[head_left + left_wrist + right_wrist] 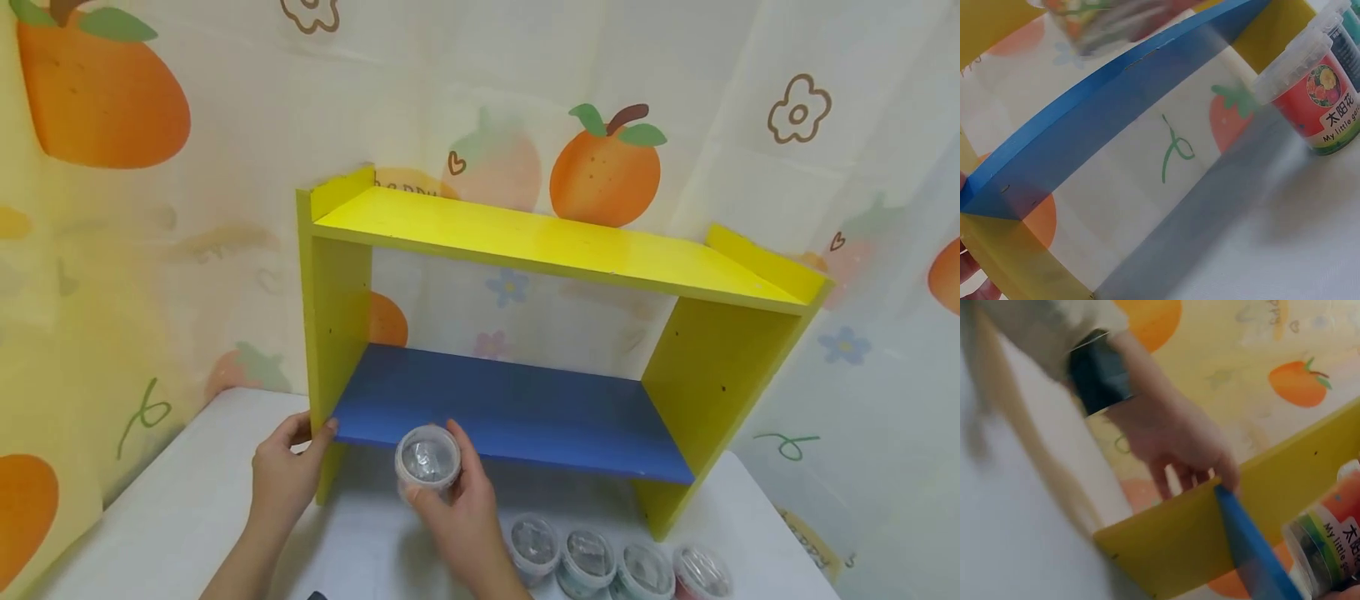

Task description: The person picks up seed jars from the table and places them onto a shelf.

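Note:
A small yellow shelf unit (pixel 525 242) with a blue middle board (pixel 517 408) stands on the white table. My left hand (pixel 285 471) grips the front edge of its left side panel (pixel 337 317), thumb by the end of the blue board and fingers behind the panel. In front of that board my right hand (pixel 468 521) holds a round plastic seed-growing tub (pixel 427 458), its clear lid facing the head camera. The right wrist view shows the tub's label (pixel 1342 540), printed "My little" with Chinese characters. In the left wrist view this tub is blurred at the top.
Several similar lidded tubs (pixel 588 554) stand in a row on the table, in front of the unit's right half. One with a red label (pixel 1319 100) shows large in the left wrist view. A fruit-patterned curtain (pixel 480 92) hangs behind the unit.

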A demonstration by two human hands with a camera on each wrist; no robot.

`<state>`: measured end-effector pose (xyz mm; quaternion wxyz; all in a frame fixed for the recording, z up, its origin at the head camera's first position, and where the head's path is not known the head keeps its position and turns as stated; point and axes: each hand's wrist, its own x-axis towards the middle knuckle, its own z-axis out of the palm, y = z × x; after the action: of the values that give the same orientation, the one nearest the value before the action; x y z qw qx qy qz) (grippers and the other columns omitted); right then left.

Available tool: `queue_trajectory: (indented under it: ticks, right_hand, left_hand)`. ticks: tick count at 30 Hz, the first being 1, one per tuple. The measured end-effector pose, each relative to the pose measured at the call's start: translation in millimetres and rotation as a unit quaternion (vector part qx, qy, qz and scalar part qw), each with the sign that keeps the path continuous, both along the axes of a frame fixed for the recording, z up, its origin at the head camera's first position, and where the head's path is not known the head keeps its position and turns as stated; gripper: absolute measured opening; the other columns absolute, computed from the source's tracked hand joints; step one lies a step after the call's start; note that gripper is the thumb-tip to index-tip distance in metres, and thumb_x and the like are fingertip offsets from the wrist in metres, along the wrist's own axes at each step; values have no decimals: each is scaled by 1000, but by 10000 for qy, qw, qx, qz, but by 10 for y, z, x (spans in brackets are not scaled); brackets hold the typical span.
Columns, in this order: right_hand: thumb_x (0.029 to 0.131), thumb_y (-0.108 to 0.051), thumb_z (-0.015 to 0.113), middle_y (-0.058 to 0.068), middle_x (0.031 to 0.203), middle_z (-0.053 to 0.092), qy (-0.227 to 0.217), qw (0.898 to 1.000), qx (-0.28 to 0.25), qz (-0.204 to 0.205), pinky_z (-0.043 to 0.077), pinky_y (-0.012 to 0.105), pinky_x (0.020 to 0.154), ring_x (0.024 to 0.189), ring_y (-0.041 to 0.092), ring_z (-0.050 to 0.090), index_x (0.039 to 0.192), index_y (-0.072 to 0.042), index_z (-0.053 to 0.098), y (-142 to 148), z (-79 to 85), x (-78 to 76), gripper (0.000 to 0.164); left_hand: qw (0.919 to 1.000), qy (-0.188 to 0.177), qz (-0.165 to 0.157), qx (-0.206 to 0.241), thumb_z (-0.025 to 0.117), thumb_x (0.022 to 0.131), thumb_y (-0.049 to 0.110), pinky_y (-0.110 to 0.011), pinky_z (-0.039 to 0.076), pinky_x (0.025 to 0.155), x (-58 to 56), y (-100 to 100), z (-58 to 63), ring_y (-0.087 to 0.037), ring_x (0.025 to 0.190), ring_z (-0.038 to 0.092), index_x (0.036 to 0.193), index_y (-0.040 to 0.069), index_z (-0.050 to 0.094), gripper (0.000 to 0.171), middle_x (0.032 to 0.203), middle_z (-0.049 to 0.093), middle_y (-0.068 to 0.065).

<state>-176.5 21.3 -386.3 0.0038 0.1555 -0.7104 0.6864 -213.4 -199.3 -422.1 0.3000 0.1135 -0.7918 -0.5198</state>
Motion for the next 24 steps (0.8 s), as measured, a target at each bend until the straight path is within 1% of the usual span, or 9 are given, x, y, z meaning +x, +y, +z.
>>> queue_trajectory:
  ticks: [4, 6, 11, 13, 15, 17, 19, 22, 24]
  right_hand:
    - [82, -18, 76, 6, 144, 47, -80, 9995, -235, -183, 48, 34, 103, 129, 20, 52, 154, -22, 29, -165, 139, -138, 85]
    - [83, -22, 76, 6, 144, 47, -19, 9996, -204, -217, 48, 37, 103, 128, 21, 53, 154, -21, 29, -244, 199, -226, 85]
    - [86, -34, 74, 8, 141, 50, 83, 9994, 299, -169, 50, 42, 99, 123, 22, 56, 155, -18, 28, -401, 279, -439, 84]
    - [87, -37, 73, 10, 141, 50, 75, 9984, 545, -99, 51, 43, 97, 123, 24, 56, 155, -15, 26, -457, 277, -510, 85]
    - [87, -38, 73, 11, 142, 49, 52, 9976, 685, -61, 51, 44, 96, 123, 25, 55, 155, -12, 26, -522, 273, -585, 86]
    - [87, -36, 73, 11, 139, 52, 111, 9969, 779, -29, 52, 45, 93, 120, 26, 57, 153, -11, 31, -592, 277, -659, 82]
    - [87, -33, 75, 9, 134, 56, 162, 9969, 769, -24, 53, 44, 91, 116, 24, 58, 149, -12, 38, -674, 290, -740, 75]
    - [84, -30, 77, 3, 124, 61, 253, 9968, 758, -82, 53, 42, 90, 109, 20, 59, 139, -15, 49, -793, 323, -842, 63]
    - [84, -29, 77, 2, 123, 62, 303, 9967, 742, -147, 52, 41, 93, 110, 19, 59, 136, -15, 51, -861, 318, -902, 59]
  left_hand:
    - [9999, 77, 53, -45, 67, 93, 32, -5, 46, 68, 5, -7, -23, 10, 84, 53, 110, 6, 70, 32, 102, 73, -10]
    - [9999, 97, 70, -45, 68, 93, 31, -6, 46, 69, 7, -8, -35, 4, 87, 56, 110, 5, 70, 31, 101, 73, -10]
    - [9999, 85, 67, -51, 68, 93, 31, -9, 48, 69, 13, 2, -63, -15, 94, 63, 111, 4, 70, 32, 99, 73, -10]
    - [9999, 89, 57, -37, 68, 93, 30, -9, 48, 69, 16, 6, -68, -12, 92, 63, 111, 4, 70, 31, 99, 73, -10]
    - [9999, 123, 37, 1, 68, 93, 28, -10, 49, 69, 14, 9, -66, -4, 89, 61, 110, 5, 70, 29, 99, 73, -10]
    - [9999, 163, 40, 32, 69, 92, 26, -11, 49, 68, 8, 12, -60, 4, 86, 57, 110, 5, 71, 28, 98, 73, -10]
    - [9998, 191, 60, 60, 69, 92, 26, -13, 50, 68, -1, 11, -48, 5, 84, 57, 110, 6, 71, 27, 98, 73, -10]
    - [9998, 189, 69, 89, 68, 93, 27, -13, 50, 67, -7, 10, -35, -8, 89, 63, 111, 6, 71, 28, 98, 73, -11]
    - [9998, 172, 56, 87, 67, 93, 28, -12, 49, 67, -7, 16, -32, -19, 93, 66, 112, 6, 70, 29, 98, 73, -11]
